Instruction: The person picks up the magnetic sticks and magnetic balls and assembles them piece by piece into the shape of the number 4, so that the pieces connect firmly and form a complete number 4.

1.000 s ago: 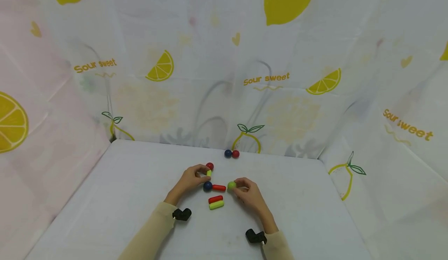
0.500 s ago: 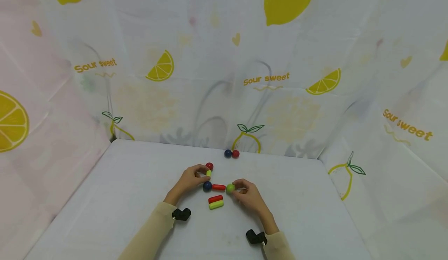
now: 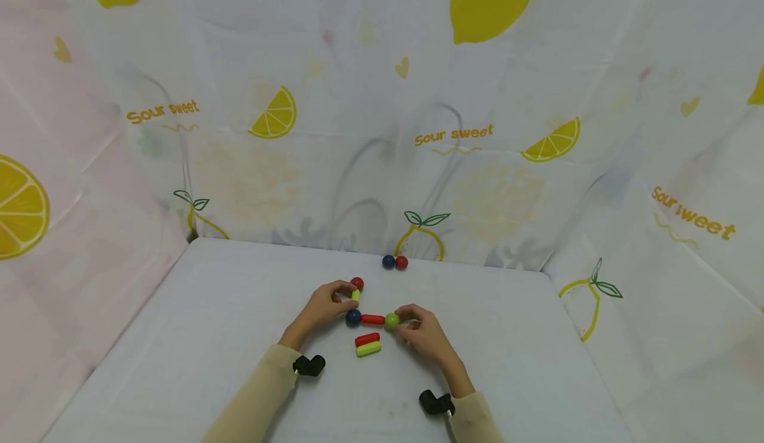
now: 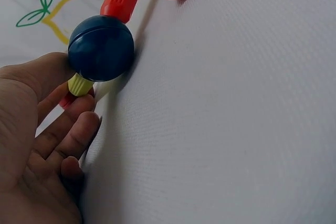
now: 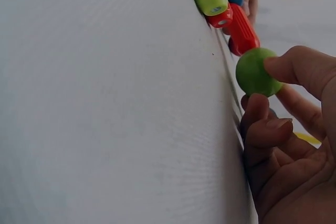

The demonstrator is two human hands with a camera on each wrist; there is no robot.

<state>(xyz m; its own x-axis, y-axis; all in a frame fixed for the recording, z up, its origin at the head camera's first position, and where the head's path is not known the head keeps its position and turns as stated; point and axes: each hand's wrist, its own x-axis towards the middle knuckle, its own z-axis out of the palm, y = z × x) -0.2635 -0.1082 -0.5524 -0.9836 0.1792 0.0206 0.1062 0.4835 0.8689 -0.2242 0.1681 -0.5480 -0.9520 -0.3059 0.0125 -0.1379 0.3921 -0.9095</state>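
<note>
My left hand [image 3: 325, 305] grips a yellow-green magnetic rod [image 3: 355, 295] between thumb and fingers. A red ball [image 3: 357, 283] is at the rod's far end and a dark blue ball [image 4: 101, 49] at its near end, beside my thumb. From the blue ball a red magnetic rod [image 3: 373, 319] runs right and meets a green ball [image 5: 256, 72]. My right hand [image 3: 425, 332] pinches that green ball between thumb and fingers. Closer to me, a second red rod [image 3: 367, 339] and a second yellow-green rod [image 3: 369, 349] lie side by side.
Another dark blue ball [image 3: 388, 262] and another red ball [image 3: 402, 262] sit together near the back edge of the white table [image 3: 251, 277]. Lemon-printed cloth [image 3: 358, 178] stands behind and at both sides. Each wrist bears a black camera mount.
My right hand has brought the green ball slightly left and toward me, closing the gap to the red rod's end. My left hand stays nearly still.
</note>
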